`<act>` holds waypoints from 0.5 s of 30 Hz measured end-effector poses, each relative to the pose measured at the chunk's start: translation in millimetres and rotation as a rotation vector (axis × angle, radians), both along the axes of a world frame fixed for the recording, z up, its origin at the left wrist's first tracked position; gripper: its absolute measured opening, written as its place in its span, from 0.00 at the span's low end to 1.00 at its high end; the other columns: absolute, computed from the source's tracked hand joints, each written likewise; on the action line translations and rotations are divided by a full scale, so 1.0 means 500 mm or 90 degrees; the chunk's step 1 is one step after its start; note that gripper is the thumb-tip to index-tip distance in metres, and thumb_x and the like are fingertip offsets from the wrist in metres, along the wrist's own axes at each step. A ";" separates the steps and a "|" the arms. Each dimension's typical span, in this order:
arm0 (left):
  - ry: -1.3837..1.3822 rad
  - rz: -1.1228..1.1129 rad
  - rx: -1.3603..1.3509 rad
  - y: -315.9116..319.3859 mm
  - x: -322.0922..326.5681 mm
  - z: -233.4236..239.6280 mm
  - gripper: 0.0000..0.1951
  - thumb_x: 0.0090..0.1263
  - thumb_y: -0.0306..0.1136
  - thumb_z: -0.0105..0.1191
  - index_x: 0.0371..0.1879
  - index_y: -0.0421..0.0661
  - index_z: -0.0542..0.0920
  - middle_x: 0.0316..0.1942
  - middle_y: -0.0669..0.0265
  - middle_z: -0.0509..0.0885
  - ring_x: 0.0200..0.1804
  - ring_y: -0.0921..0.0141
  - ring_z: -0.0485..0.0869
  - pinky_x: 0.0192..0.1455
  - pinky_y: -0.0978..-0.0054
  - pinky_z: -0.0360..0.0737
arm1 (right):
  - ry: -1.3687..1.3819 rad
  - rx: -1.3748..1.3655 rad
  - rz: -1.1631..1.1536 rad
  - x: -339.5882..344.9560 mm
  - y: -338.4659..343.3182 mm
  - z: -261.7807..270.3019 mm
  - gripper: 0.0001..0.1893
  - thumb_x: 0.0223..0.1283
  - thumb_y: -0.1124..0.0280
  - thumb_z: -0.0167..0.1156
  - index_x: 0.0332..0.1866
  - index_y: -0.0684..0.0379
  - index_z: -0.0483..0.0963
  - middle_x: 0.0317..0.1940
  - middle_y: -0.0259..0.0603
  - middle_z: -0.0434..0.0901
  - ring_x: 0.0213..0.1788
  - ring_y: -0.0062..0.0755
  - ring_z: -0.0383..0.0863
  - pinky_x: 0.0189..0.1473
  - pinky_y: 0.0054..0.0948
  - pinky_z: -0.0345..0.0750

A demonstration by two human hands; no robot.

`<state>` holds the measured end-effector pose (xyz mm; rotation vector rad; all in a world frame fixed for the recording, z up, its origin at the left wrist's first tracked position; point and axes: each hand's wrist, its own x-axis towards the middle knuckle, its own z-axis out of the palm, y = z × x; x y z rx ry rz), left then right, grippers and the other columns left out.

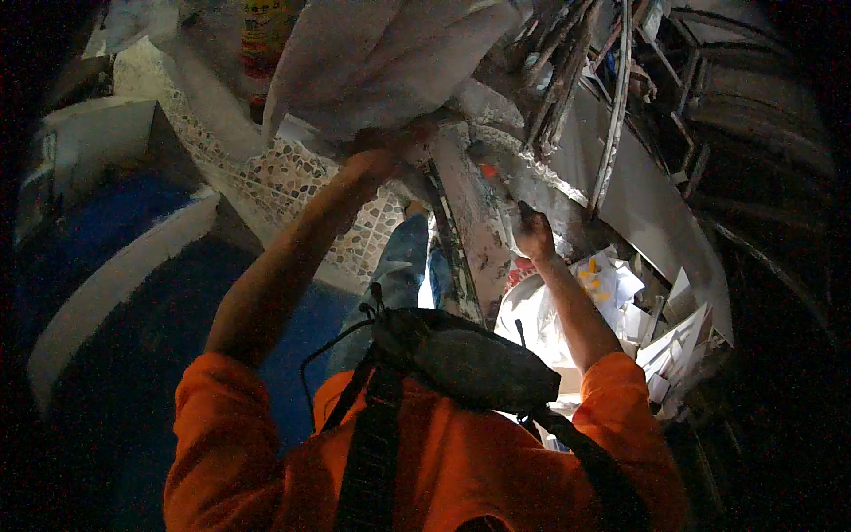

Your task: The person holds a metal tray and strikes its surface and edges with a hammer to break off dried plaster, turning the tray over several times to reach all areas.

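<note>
My left hand reaches to the lower edge of a large pale sheet or sack. Its fingers are lost in the shadow there, so their grip cannot be made out. My right hand is beside a dusty, greyish sheet-like thing, thumb up and fingers curled. Whether it grips that thing is unclear. Between my hands a long, stained, board-like piece runs down towards me, with a dark narrow strip along its left side.
Long, dirty strips lean at the upper right, with a pale bent strip beside them. Broken white pieces are heaped at the lower right. Pebble-patterned tiling lies left of centre. A yellow-and-red container stands at the top.
</note>
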<state>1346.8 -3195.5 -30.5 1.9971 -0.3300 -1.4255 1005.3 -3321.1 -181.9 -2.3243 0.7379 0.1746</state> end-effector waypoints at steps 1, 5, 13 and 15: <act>0.007 -0.005 -0.008 -0.003 0.000 -0.008 0.35 0.55 0.63 0.54 0.47 0.40 0.78 0.36 0.59 0.79 0.34 0.68 0.76 0.37 0.71 0.72 | 0.078 -0.100 0.120 -0.037 -0.015 -0.047 0.17 0.67 0.60 0.44 0.41 0.63 0.75 0.28 0.51 0.78 0.30 0.51 0.78 0.31 0.40 0.73; 0.008 -0.011 0.007 0.024 0.019 -0.026 0.36 0.54 0.65 0.53 0.47 0.40 0.78 0.34 0.59 0.79 0.32 0.67 0.75 0.35 0.71 0.72 | 0.090 -0.044 -0.016 0.006 -0.010 0.046 0.11 0.58 0.67 0.51 0.43 0.60 0.73 0.34 0.53 0.80 0.33 0.53 0.80 0.37 0.40 0.77; 0.041 -0.059 0.007 0.029 -0.012 -0.031 0.39 0.52 0.68 0.52 0.46 0.40 0.78 0.31 0.58 0.79 0.28 0.67 0.75 0.32 0.71 0.72 | -0.023 -0.199 0.203 -0.031 -0.026 -0.009 0.11 0.61 0.69 0.50 0.39 0.66 0.74 0.27 0.50 0.77 0.29 0.47 0.78 0.33 0.39 0.75; 0.054 -0.073 -0.002 0.003 -0.017 -0.057 0.39 0.52 0.69 0.51 0.46 0.40 0.78 0.30 0.58 0.79 0.27 0.66 0.75 0.31 0.70 0.72 | -0.211 -0.043 -0.022 -0.072 -0.060 -0.069 0.12 0.60 0.66 0.51 0.36 0.65 0.74 0.28 0.51 0.76 0.31 0.49 0.78 0.36 0.39 0.76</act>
